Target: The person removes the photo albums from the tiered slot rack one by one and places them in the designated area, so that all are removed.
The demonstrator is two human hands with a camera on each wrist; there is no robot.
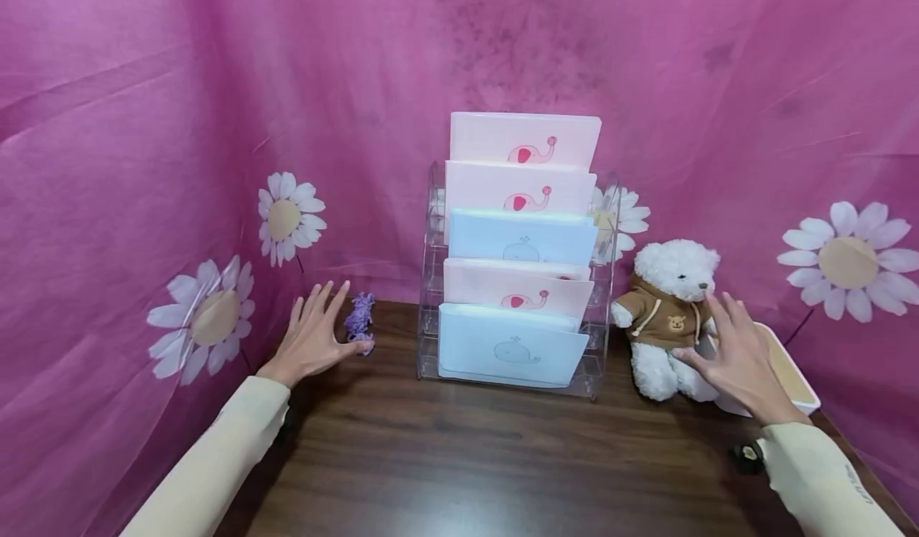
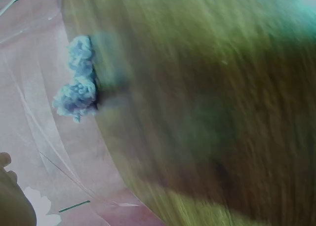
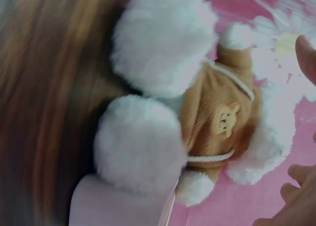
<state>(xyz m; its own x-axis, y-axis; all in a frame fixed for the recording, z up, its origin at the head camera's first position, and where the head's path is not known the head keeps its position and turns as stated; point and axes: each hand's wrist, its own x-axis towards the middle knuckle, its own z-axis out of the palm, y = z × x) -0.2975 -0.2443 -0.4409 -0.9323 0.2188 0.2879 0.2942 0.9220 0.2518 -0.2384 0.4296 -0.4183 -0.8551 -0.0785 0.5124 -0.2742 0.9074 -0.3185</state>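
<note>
Teddy bear (image 1: pixel 664 313): right of the clear rack (image 1: pixel 593 361), seated, probably to keep steady.
Right hand (image 1: pixel 739 361): fingers apart, empty, also right.
Left hand (image 1: pixel 310 341): likewise, left of the rack, near a purple tuft (image 1: pixel 360 313).
Folders (image 1: pixel 520 238): stepped inside the rack, perhaps so each is seen.

Cream-sleeved left arm (image 1: pixel 208 457): stretched forward, slanting inward from the lower left!
Bare left grip (image 1: pixel 313 333): what a spread, fingers long and fanned, thumb thrown out wide to the right, back of the hand up!
Cream-sleeved right arm (image 1: pixel 826 477): near mirror image, slanting inward from the lower right!
Bare right grip (image 1: pixel 743 361): tilted inward, fingers loosely extended, closer together, thumb swung out leftward!
Spacing: both grips well apart, roughly level!
Right wrist view: fingertips (image 3: pixel 300 174) peeking in at the right edge!
</note>
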